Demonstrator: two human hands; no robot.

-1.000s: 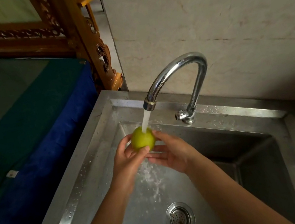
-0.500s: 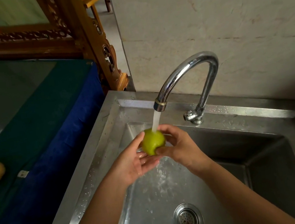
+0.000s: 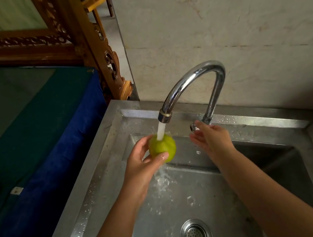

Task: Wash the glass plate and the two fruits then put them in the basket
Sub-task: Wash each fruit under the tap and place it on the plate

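Holding the round green fruit (image 3: 162,148) under the running water (image 3: 161,130), your left hand (image 3: 141,162) wraps it so every side gets wet. Your right hand (image 3: 210,137) is open and empty, near the shiny tap's handle (image 3: 194,126), over the steel sink (image 3: 105,163).

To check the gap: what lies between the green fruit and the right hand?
Head view: nothing solid, only sink wall behind, between green fruit and right hand.

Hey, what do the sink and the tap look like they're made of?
The sink looks like brushed stainless steel: dull grey sheen, soft reflections, water beading on its rim. The tap looks like polished chrome-plated metal, with mirror-bright highlights along its curve; the metal underneath cannot be told.
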